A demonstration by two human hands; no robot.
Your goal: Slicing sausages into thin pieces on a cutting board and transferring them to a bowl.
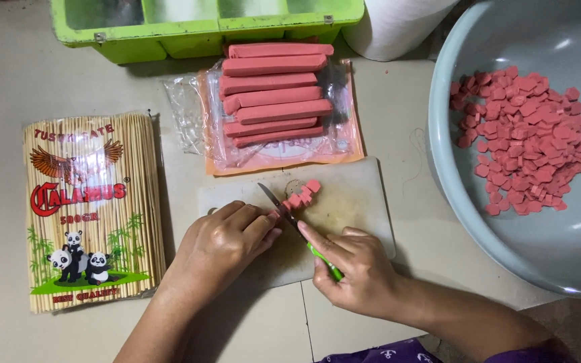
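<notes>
My right hand [354, 269] grips a small knife with a green handle [290, 218], its blade angled up and left over a white cutting board [364, 202]. My left hand [226, 245] rests on the board and pins a pink sausage stick, mostly hidden under my fingers. Cut pink pieces [302, 195] lie just beyond the blade. Above the board, several whole pink sausage sticks [274, 94] are stacked on an open plastic wrapper [344, 144].
A large grey basin [458, 202] at right holds a heap of cut pink pieces [522, 141]. A packet of bamboo skewers [92, 212] lies at left. A green plastic tray [203, 23] and a white paper roll [398, 27] stand at the back.
</notes>
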